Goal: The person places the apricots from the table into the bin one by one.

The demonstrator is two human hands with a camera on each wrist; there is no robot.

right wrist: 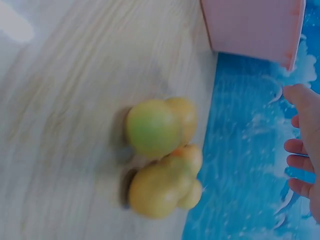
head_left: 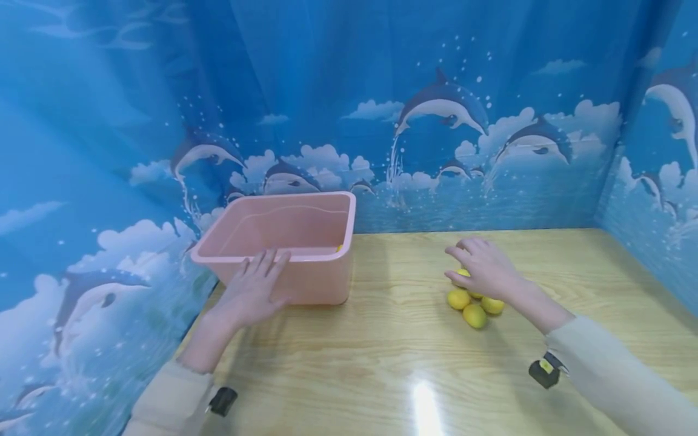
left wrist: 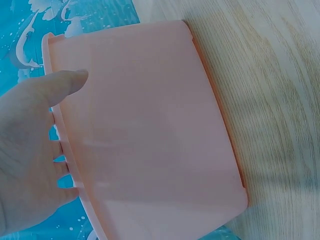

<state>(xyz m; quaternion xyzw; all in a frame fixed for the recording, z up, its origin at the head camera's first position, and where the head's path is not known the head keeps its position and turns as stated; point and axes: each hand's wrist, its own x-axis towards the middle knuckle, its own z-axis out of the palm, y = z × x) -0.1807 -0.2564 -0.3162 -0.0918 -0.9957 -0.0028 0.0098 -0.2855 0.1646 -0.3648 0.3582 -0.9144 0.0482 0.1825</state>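
My left hand [head_left: 245,297] is at the near rim of a pink plastic bin [head_left: 322,284], its fingers fairly straight and spread. In the left wrist view, the thumb of that hand [left wrist: 25,140] overlaps the bin's outer wall [left wrist: 150,125], and the other fingertips line up along the rim. Over a small cluster of yellow lemons [head_left: 474,316] hovers my right hand [head_left: 485,269], fingers loosely bent and apart, holding nothing. The right wrist view shows the lemons [right wrist: 152,129] on the table below that hand [right wrist: 307,145], one of them greenish. The hand partly hides the cluster in the head view.
A bit of yellow [head_left: 339,248] shows inside the bin at its right end. The wood-grain table [head_left: 382,339] reaches back to a blue curtain [head_left: 338,79] printed with dolphins, which also hangs at the left and right sides.
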